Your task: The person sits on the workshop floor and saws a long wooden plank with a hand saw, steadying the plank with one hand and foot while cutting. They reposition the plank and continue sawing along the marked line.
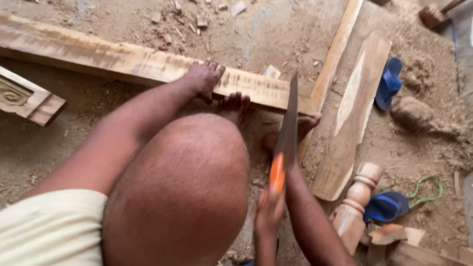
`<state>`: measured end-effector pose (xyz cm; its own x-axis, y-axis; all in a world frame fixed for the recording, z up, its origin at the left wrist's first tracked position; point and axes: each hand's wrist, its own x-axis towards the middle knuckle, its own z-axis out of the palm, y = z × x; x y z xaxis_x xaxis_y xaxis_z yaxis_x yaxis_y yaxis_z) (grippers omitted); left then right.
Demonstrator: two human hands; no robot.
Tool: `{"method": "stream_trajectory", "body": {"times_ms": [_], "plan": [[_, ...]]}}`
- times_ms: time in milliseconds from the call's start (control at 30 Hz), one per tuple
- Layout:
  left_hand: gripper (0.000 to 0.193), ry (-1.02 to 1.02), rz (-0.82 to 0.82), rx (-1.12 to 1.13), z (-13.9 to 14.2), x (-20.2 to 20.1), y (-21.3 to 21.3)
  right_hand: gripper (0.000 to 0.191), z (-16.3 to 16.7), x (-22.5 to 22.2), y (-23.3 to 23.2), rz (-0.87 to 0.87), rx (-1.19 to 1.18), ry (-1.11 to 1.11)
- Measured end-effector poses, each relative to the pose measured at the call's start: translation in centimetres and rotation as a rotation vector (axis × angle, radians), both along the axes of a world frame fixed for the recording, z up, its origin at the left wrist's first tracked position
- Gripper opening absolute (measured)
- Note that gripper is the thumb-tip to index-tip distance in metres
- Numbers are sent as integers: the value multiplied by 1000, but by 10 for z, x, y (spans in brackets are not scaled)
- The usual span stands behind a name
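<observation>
— Two hands, one long plank (pixel 123 61): how does it sit?

— It lies flat on the dusty floor (pixel 276 34), running from the upper left toward the middle of the view, where its end meets a second board (pixel 331 61) set at an angle. The left hand (pixel 203 79) is pressed down on its top face, fingers spread over the far edge, and a bare foot (pixel 234 105) sits against the near edge just beside that hand.

— And the right hand?

— The right hand (pixel 270 212) is wrapped round the orange handle of a handsaw (pixel 287 133), fingers closed tight on it. The blade stands on edge and reaches up to the plank near its right end. The picture is blurred there, so I cannot tell whether the teeth are in the wood.

— How would that plank handle?

— Stiff and fairly heavy, I would judge: thick, solid timber with a rough, dry face, so not slippery. It should not flex, but a long piece can pivot under side load, which is why pinning it close to the blade with palm and foot looks sensible. To lift it, I would grip both long edges near the middle.

— Anything close by?

— A broad slab (pixel 351 118), a turned wooden leg (pixel 355 207), blue sandals (pixel 389 83) and a carved piece (pixel 24 98) at the left.
</observation>
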<state>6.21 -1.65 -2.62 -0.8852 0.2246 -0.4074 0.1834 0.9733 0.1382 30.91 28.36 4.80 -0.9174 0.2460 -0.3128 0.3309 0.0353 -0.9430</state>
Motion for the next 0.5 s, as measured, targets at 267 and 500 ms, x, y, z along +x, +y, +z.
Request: {"method": "stream_trajectory", "body": {"times_ms": [267,500], "plan": [[136,-69,4,-47,10,4,5,52,21,55,35,-65,-193,-116],[139,-60,7,-32,2,0,4,46,20,57,29,-34,-80,-174]]}}
